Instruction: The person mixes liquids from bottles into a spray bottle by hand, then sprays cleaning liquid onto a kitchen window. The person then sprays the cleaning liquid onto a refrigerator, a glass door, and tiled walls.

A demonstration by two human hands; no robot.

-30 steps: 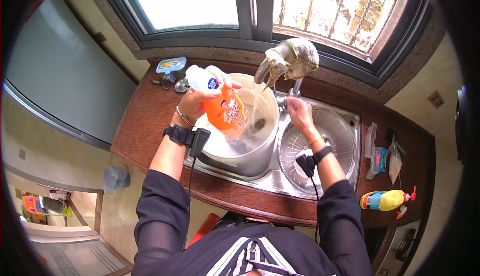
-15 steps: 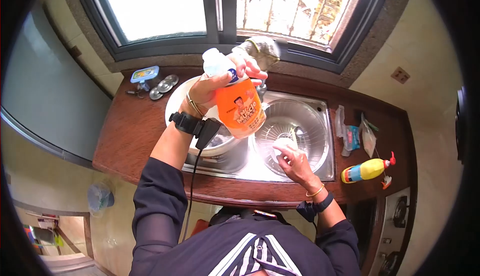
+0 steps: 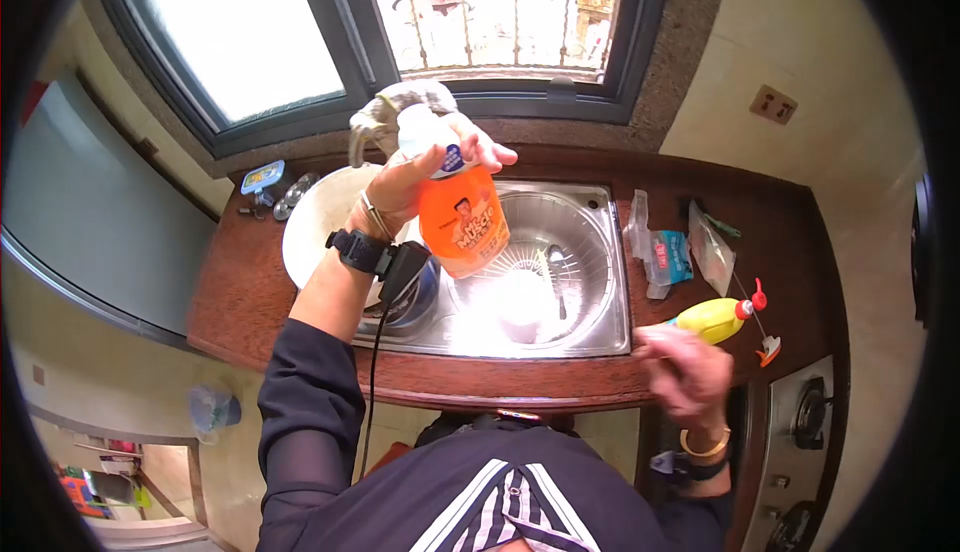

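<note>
While the orange bottle point(image 3: 462, 217) is gripped by the left hand point(image 3: 408, 180) alone, right hand point(image 3: 688, 370) has been shifted from sink point(image 3: 590, 343) toward yellow bottle point(image 3: 710, 321); blurred, fingers can't be read.

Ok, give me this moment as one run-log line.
left hand: holding orange bottle above sink | right hand: blurred, beside yellow bottle, contact unclear | yellow bottle: lying on countertop

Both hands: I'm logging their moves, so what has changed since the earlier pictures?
The right hand has left the tap and come rightward and nearer the body, to beside the yellow bottle; contact is unclear. The left hand has swung the orange bottle from over the bucket rightward toward the basin. That grip is unchanged; the yellow bottle still lies there.
</note>
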